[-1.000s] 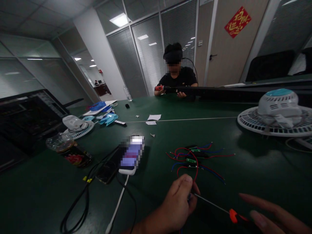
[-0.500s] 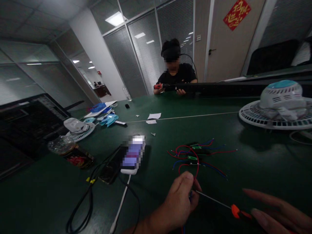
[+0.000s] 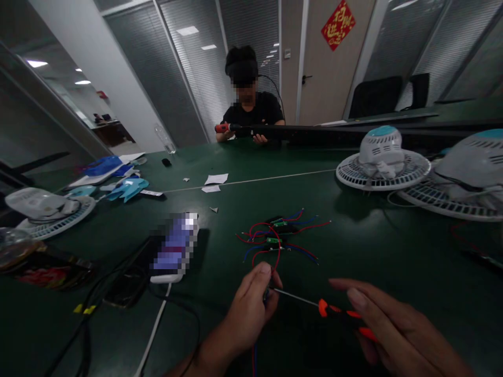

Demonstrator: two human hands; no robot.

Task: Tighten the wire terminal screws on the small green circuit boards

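Observation:
My left hand [image 3: 250,306] is closed in a pinch on a small circuit board [image 3: 266,295], mostly hidden by the fingers; red and blue wires trail from it. The thin shaft of a screwdriver [image 3: 323,308] with an orange and black handle reaches to the board at my left fingertips. Around that handle, my right hand [image 3: 401,330] has its thumb and fingers, the index finger stretched forward. Just beyond my left hand lie several small green circuit boards [image 3: 274,240] with red and blue wires on the green table [image 3: 314,204].
To the left are a phone [image 3: 175,243] on a white cable, a dark phone [image 3: 128,285] and a drink bottle [image 3: 43,264]. White fan parts [image 3: 383,165] stand at the right. Across the table a person [image 3: 251,107] holds a red and black power tool [image 3: 226,128].
The view has turned to the right, so things sit further left and a second fan part shows at the right. More of my right hand and the screwdriver handle is visible.

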